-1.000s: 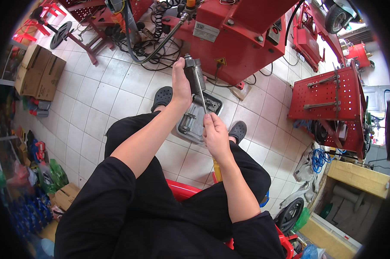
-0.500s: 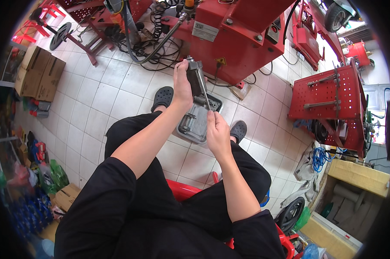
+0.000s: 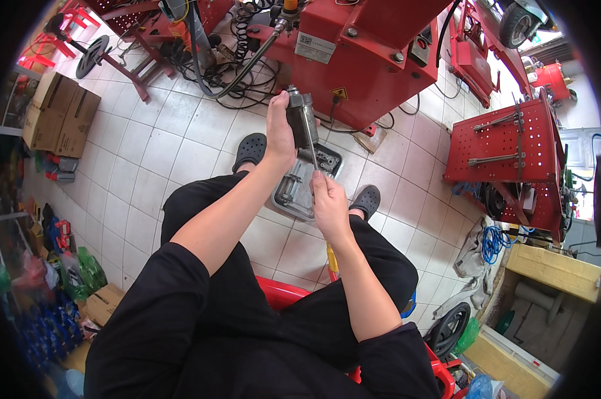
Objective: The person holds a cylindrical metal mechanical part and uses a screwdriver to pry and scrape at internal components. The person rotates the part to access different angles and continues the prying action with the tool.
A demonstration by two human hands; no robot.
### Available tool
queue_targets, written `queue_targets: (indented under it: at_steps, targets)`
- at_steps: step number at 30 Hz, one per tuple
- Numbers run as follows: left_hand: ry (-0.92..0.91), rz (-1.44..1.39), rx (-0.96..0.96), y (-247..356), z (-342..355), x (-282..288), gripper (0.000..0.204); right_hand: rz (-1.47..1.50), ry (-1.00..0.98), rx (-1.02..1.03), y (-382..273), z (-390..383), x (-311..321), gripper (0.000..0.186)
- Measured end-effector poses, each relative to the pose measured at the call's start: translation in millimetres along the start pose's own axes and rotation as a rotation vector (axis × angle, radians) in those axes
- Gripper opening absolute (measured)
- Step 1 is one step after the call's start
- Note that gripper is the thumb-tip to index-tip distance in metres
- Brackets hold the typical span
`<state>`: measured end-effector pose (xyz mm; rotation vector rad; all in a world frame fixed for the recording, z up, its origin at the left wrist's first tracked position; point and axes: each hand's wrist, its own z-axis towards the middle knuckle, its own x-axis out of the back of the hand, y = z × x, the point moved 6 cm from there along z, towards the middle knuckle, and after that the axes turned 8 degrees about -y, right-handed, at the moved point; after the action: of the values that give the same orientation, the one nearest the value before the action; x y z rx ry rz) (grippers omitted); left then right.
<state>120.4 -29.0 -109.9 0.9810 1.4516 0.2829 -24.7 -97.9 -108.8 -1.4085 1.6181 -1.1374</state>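
Note:
My left hand (image 3: 282, 133) is wrapped round a dark grey metal part (image 3: 303, 120), roughly cylindrical with a lighter capped end. It holds the part up above a grey tray (image 3: 294, 214) on the floor. My right hand (image 3: 331, 205) is closed on a screwdriver (image 3: 332, 258) whose yellow and red handle shows below the wrist. The thin shaft runs up from my fingers to the metal part; its tip I cannot make out. Several small metal pieces (image 3: 287, 189) lie in the tray, partly hidden by my hands.
Ahead stands a red machine (image 3: 380, 73), with black cables (image 3: 231, 80) on the floor to its left. A red perforated tool cart (image 3: 500, 156) is at the right. Cardboard boxes (image 3: 61, 113) are stacked at the left. My feet in grey clogs (image 3: 365, 201) flank the tray.
My right hand has shifted a little left and down, and the screwdriver shaft stands steeper. More of its yellow handle shows. My left hand and the metal part have barely moved.

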Motion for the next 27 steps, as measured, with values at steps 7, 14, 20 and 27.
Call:
queue_targets:
  at_steps: [7,14,20,27]
  targets:
    - [0.022,-0.001,-0.017,-1.9,-1.5,1.0,0.044,-0.315,0.163,0.046,-18.9,-7.5,5.3,0.044]
    - [0.057,0.043,-0.073,5.2,-4.9,-1.8,0.041,-0.437,0.229,0.083,-28.6,-9.1,7.5,0.043]
    - [0.047,0.037,-0.063,5.1,-4.0,-2.9,0.042,-0.253,0.099,0.077,-12.3,-1.8,4.4,0.046]
    - [-0.018,0.006,-0.023,6.7,-0.2,-1.9,0.048,0.485,-0.28,-0.261,-2.9,-8.4,-23.1,0.041]
